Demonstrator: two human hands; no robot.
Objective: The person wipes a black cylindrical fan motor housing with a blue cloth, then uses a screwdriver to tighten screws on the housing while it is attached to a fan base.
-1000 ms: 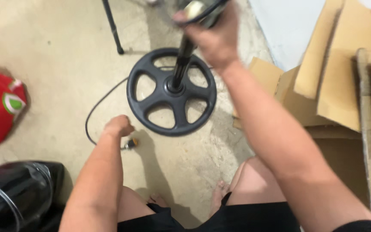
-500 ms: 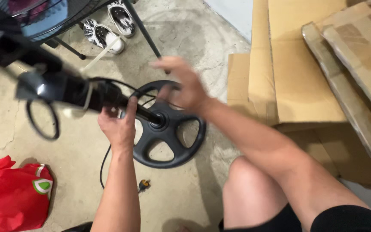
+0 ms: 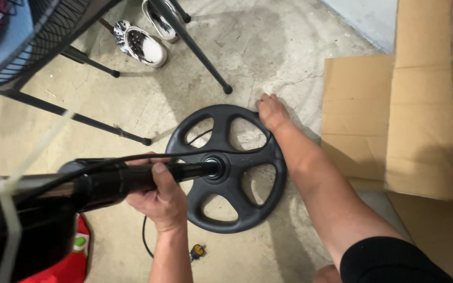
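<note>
The left hand (image 3: 164, 198) is closed round the black pole (image 3: 148, 177), which runs tilted into the hub of the round base (image 3: 227, 169) on the floor (image 3: 268, 47); the right hand (image 3: 272, 111) presses flat, fingers spread, on the rim; best hold that rim firmly.
</note>
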